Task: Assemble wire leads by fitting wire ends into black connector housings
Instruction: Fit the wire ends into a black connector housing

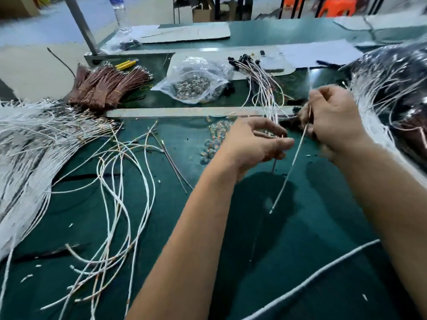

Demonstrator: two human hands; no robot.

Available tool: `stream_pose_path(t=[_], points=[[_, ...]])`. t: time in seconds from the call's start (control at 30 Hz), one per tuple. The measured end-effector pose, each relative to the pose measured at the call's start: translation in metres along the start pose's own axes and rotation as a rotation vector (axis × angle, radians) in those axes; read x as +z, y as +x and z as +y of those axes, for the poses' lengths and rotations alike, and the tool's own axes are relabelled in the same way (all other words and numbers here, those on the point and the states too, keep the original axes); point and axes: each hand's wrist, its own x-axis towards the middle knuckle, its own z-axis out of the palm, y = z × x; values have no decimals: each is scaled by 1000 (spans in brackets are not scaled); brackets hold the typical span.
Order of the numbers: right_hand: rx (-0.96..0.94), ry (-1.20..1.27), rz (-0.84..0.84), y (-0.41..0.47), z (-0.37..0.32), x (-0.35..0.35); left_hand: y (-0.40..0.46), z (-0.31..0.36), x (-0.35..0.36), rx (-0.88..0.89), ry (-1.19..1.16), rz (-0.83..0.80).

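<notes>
Right hand [332, 116] pinches a thin white wire lead [290, 168] above the green bench mat [300, 239], near its far edge; left hand [256, 144], fingers curled, apparently holds a housing, unseen. Next: align wire end and insert.

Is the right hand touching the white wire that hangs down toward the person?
Touching. In the head view, the right hand pinches the white wire, which runs from its fingers.

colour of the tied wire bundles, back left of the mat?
Reddish-brown bundles, seen in the head view.
</notes>
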Motion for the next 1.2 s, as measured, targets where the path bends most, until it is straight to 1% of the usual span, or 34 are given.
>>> stream_pose_path(t=[0.07,0.1,0.17,0.23,0.27,0.33,0.4,0.43,0.5,0.57,0.67,0.73,0.83,0.9,1.03,1.2], points=[[-19,-20,73,6,6,-7,5,-6,19,-47,1,-110],[-20,-13,100,7,7,-10,6,-8,24,-65,0,-139],[-8,47,135,9,8,-17,9,-13,30,-80,-7,-152],[33,117,100,4,7,-21,10,-16,30,-77,-39,-116],[72,125,64,-1,7,-22,11,-17,29,-75,-68,-84],[171,28,-51,-13,11,-24,14,-20,24,-71,-126,-4],[252,-126,-244,-28,19,-28,16,-22,19,-50,-166,65],[285,-161,-359,-36,23,-30,17,-24,17,-38,-191,94],[280,-174,-536,-46,25,-32,17,-25,15,-31,-242,129],[222,-160,-597,-50,26,-31,17,-27,16,-34,-283,128],[209,-81,-566,-49,30,-28,16,-29,15,-14,-292,98],[222,-6,-517,-48,33,-28,17,-31,11,20,-242,109],[198,202,-320,-42,37,-31,19,-34,8,93,-80,148],[109,296,-194,-37,38,-33,18,-35,9,123,2,119],[-101,277,-72,-37,41,-33,18,-35,10,174,97,5],[-214,204,-23,-41,37,-33,19,-35,9,201,114,-31]])
